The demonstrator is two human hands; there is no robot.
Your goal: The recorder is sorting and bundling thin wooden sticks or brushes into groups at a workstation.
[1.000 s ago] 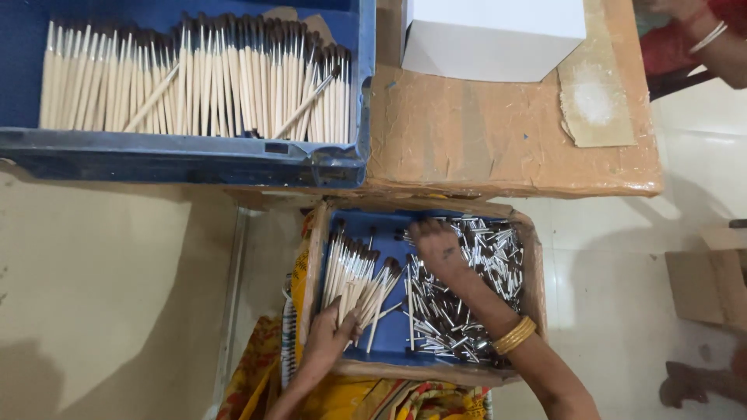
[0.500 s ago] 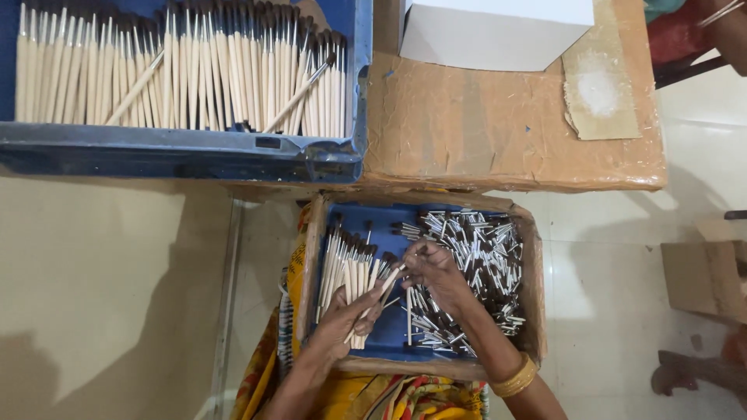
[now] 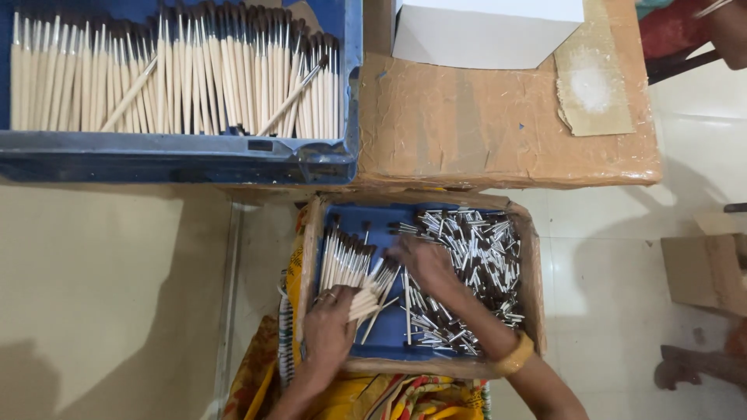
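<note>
— Brushes [image 3: 352, 268] in the small tray on the lap: where do they sit, starting from the left?

— Farthest left is the big blue crate [image 3: 179, 155] up on the table, packed with finished pale-handled brushes [image 3: 171, 74] in a row, dark tips away from the viewer. Below it, the cardboard-walled tray [image 3: 311, 257] holds a small bundle against its left wall, likely so they stay sorted apart from the loose parts.

— And the left hand [image 3: 331, 330]?

— It is closed around the near ends of several wooden handles [image 3: 367, 299], which fan out up and to the right from the grip. That seems a way to keep a stock ready to feed one at a time.

— Which way do the bundled brushes point?

— Their long axis runs near to far, dark tips toward the table, leaning slightly right.

— The right hand [image 3: 424, 260]?

— Fingers bent down, meeting the tips of the fanned handles at the edge of the metal ferrules [image 3: 475, 264]. Whether it pinches one I cannot tell.

— Further right?

— The ferrules lie jumbled every way, filling the tray's right half. A gold bangle [image 3: 513, 356] sits on that wrist. Beyond, a brown cardboard box [image 3: 704, 268] rests on the floor.
</note>
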